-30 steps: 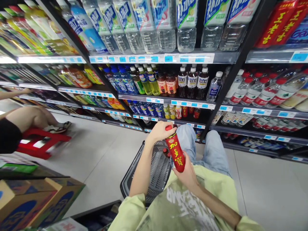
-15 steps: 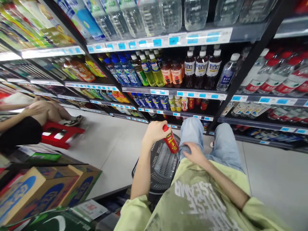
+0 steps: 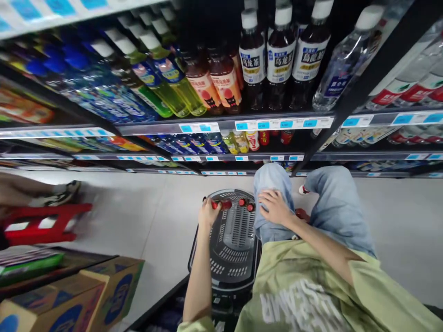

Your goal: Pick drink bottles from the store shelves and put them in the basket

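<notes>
My left hand (image 3: 207,215) is closed around the cap end of a red drink bottle (image 3: 226,204), low over the black shopping basket (image 3: 238,269). The bottle lies nearly sideways, pointing right. Two more red-capped bottles (image 3: 247,204) stand together in the basket just right of it. Whether the held bottle touches the basket floor I cannot tell. My right hand (image 3: 275,205) rests on my bent knee in light blue jeans (image 3: 273,177), fingers spread, holding nothing.
Drink shelves run across the front, with dark tea bottles (image 3: 280,60), pink-labelled bottles (image 3: 224,85) and water bottles (image 3: 337,69). Cardboard boxes (image 3: 114,281) stand at lower left. A red stool (image 3: 41,226) and another person's legs (image 3: 27,189) are at the left.
My left hand has lowered the red bottle into the basket area and tipped it sideways. My right hand has shifted slightly on the knee. The view has tilted and come nearer the shelves.
</notes>
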{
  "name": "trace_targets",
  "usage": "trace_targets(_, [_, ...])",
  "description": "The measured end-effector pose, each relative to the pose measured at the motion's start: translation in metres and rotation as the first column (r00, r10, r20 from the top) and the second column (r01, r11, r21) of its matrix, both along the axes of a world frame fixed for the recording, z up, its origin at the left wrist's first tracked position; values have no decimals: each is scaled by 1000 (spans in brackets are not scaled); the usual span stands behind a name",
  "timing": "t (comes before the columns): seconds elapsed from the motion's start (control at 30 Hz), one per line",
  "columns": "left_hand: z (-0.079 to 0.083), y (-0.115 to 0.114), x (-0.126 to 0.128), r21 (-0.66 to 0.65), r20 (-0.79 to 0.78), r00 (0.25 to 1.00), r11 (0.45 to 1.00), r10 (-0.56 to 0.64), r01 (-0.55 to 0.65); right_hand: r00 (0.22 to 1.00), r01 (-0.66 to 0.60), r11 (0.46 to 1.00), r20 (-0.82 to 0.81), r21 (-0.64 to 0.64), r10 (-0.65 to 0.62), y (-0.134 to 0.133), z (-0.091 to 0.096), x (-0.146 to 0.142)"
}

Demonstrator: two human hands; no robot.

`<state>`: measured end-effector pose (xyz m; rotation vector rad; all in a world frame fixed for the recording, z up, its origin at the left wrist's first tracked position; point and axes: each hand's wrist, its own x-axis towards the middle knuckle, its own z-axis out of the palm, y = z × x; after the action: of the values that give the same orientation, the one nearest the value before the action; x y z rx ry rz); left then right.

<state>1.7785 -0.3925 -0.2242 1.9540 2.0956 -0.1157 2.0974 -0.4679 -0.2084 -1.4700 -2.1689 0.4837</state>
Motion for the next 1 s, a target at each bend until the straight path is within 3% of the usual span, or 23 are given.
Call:
trace_targets(0.17, [-67, 12, -15, -82, 41, 997, 995, 60, -57, 996, -28, 999, -91, -33, 25, 23, -7, -2])
trace_targets(0.33, [-110, 18, -18, -185, 66, 988, 975, 138, -124, 979, -78, 996, -192, -44, 69, 29, -13, -5])
trace_targets(0.63, [-168, 40, 8, -310, 51, 972, 929, 230, -204, 975, -118, 992, -195, -36, 109, 30, -20, -3])
trace_targets(1.0, [-214, 63, 38, -347, 75, 946, 898, 315, -272, 973, -122, 991, -205, -54, 108, 33, -26, -1])
